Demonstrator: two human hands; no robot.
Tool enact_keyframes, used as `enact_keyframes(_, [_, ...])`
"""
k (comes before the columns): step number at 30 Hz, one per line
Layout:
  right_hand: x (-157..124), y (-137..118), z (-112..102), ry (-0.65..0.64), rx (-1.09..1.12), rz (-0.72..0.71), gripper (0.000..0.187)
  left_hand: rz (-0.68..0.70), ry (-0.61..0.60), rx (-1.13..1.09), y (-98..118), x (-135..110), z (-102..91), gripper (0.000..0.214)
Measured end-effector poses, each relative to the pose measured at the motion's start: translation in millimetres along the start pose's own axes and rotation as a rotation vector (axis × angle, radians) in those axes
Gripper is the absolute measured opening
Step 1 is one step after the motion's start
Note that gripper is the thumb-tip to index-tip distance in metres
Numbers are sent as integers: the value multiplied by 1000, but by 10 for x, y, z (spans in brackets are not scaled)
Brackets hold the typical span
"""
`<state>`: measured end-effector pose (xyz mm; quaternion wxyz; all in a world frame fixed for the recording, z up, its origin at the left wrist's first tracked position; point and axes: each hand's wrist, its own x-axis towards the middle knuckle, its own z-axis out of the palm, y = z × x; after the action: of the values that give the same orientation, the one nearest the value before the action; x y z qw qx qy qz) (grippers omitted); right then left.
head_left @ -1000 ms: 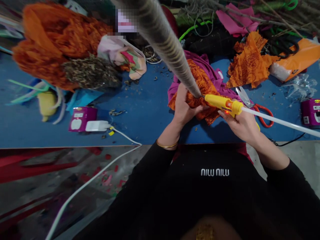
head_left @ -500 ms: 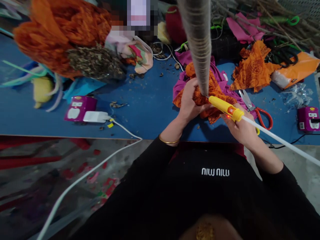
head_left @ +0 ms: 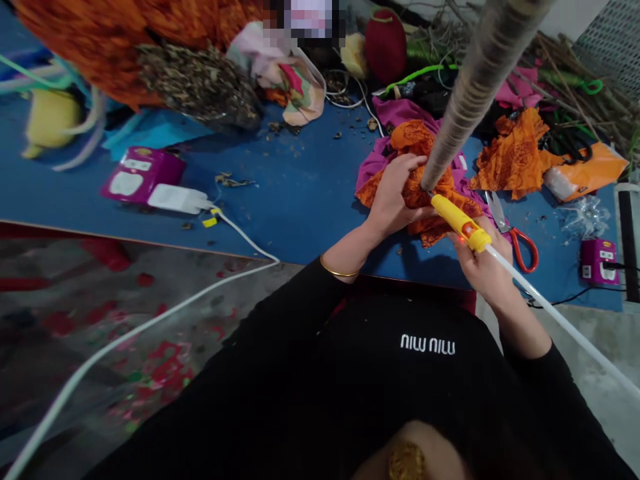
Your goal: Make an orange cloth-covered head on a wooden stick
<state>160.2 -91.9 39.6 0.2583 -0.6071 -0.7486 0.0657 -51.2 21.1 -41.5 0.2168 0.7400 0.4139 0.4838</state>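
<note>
My left hand (head_left: 395, 197) is closed around bunched orange patterned cloth (head_left: 417, 137) at the lower end of a long wrapped pole (head_left: 465, 93), which rises toward the camera. In my right hand (head_left: 487, 260) is a yellow hot glue gun (head_left: 457, 219) with a small lit red light. Its nozzle meets the foot of the pole. From the gun's rear a long white glue stick (head_left: 560, 317) runs off to the right. Purple cloth (head_left: 373, 163) lies under the orange cloth. Red-handled scissors (head_left: 524, 250) rest just right of my right hand.
A purple power box (head_left: 143, 175) with a white plug and cable sits at left; another purple box (head_left: 599, 261) stands at right. Behind are a bag of dried brown material (head_left: 200, 87), orange fabric (head_left: 90, 53), an orange packet (head_left: 593, 173) and twigs (head_left: 565, 80).
The camera view has shifted and tilted, so the pole now leans to the upper right. Both hands keep their hold, with the glue gun still at the pole's foot.
</note>
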Motion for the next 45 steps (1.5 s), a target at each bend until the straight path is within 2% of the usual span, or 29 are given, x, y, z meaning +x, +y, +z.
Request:
enact_keyframes(4, [9,30,-7,66,-18,41,37,-38,-6,6,15,10,-4,96])
enact_keyframes(8, [39,62,-10,63,11,35,39,-3,-19,-5,1,23,-3,100])
enact_keyframes(13, [44,46,-8,43,15,38,39,-33,-19,-20,-12,41,13,103])
enact_keyframes(23, [35,-20,-2,34,17,42,39,-53,-1,-33,23,47,-6,90])
enact_keyframes(29, [74,36,-24,-46,341,85,44,-22,2,-23,-20,45,10,92])
enact_keyframes(34, [79,-2,-108,-172,537,270,54,-16,4,-31,-31,35,9,89])
enact_keyframes(36, [72,-23,-124,-185,609,299,56,-18,13,-49,-20,35,10,88])
enact_keyframes(40, [75,-71,-135,-189,731,287,54,2,12,-56,-16,41,0,87])
enact_keyframes(45, [85,-114,-176,-252,796,321,46,40,-63,-40,-108,65,-59,92])
